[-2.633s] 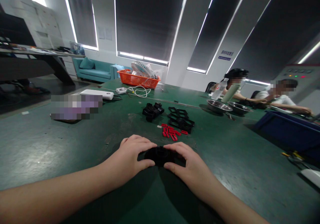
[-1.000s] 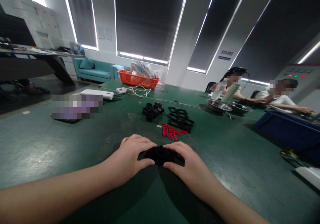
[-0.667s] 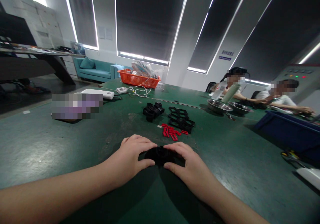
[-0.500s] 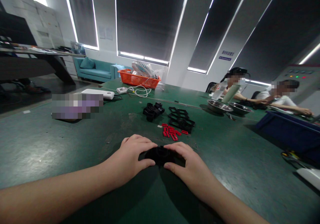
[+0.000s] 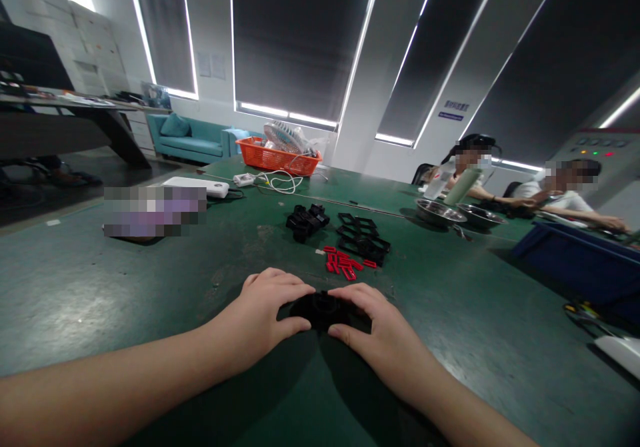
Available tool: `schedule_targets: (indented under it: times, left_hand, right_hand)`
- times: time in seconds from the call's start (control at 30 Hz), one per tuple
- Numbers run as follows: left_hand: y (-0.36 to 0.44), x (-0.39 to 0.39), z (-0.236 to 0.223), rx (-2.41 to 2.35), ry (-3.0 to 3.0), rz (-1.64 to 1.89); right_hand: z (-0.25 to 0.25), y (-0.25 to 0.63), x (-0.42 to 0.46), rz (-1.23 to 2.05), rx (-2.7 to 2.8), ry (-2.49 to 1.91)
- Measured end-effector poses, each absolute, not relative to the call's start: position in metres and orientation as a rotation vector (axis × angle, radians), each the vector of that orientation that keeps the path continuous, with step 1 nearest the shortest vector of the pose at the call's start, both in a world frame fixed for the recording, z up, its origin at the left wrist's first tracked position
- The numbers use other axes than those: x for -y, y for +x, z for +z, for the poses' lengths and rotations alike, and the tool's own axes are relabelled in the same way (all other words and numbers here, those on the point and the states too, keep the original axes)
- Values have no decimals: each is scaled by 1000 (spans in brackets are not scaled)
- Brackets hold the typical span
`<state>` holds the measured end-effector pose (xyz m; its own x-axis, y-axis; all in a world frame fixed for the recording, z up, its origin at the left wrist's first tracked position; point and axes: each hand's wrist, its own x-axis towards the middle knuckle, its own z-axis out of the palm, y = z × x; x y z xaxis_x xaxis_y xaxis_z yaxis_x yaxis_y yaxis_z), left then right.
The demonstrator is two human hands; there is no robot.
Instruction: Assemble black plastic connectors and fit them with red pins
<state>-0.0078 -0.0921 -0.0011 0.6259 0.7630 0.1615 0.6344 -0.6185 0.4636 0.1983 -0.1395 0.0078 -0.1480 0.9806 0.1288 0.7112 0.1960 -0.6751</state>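
Observation:
Between my two hands sits a black plastic part (image 5: 323, 310) with a rounded middle, low at the green table (image 5: 165, 294). My left hand (image 5: 270, 304) grips its left side, thumb in front and fingers behind. On the other side my right hand (image 5: 373, 317) holds it the same way, the fingertips of both hands nearly meeting at the top. My fingers cover both ends of the part. Beyond the hands lie several small red rectangular frames (image 5: 343, 262), several flat black frames (image 5: 363, 237) and a heap of black plastic parts (image 5: 307, 222).
An orange basket (image 5: 280, 159) holding a fan stands at the back, near a white cable (image 5: 280, 182). To the left are a white box (image 5: 195, 186) and a blurred-out object (image 5: 155, 214). Metal bowls (image 5: 440, 212), a blue bin (image 5: 580, 260) and two seated people are on the right.

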Motion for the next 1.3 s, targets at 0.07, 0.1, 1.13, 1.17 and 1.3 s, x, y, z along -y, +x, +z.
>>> schedule_targets:
  times: [0.07, 0.1, 1.13, 1.17, 1.3]
  left_hand:
    - [-8, 92, -1, -1110, 2493, 496]
    - [-7, 92, -1, -1112, 2494, 494]
    - [-7, 92, 1, -1115, 2491, 474]
    - [-7, 93, 1, -1120, 2491, 469]
    - [-7, 93, 2, -1129, 2488, 460]
  right_hand:
    - [8, 199, 140, 637, 1918, -1570]
    - [8, 199, 140, 639, 1914, -1569]
    - [6, 199, 140, 599, 1970, -1580]
    - [6, 199, 140, 598, 1974, -1580]
    - [7, 199, 140, 597, 1976, -1588]
